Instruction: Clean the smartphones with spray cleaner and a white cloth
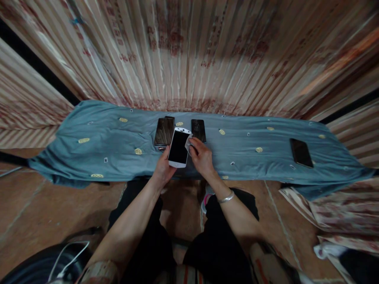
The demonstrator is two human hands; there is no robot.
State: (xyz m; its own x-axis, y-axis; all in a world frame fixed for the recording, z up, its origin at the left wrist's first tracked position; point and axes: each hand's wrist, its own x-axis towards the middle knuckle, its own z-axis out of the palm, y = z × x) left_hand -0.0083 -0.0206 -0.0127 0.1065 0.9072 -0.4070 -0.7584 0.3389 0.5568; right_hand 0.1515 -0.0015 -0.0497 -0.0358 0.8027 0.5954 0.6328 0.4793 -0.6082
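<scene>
A white smartphone (178, 146) with a dark screen is tilted upright above the near edge of the cloth-covered table. My left hand (164, 167) grips it by its lower left side. In my right hand (201, 154) a small white wipe (188, 142) is pinched, pressed against the phone's right edge. Behind the white phone, a dark phone (164, 132) lies at the left, with part of another dark one showing behind it. One more dark phone (198, 129) lies just beyond my right hand.
The table has a blue-green patterned cloth (248, 157). Toward its right end lies a black phone (301, 152). Pleated floral curtains (189, 55) hang behind and at both sides. A white cable (72, 258) rests on a round black object at lower left.
</scene>
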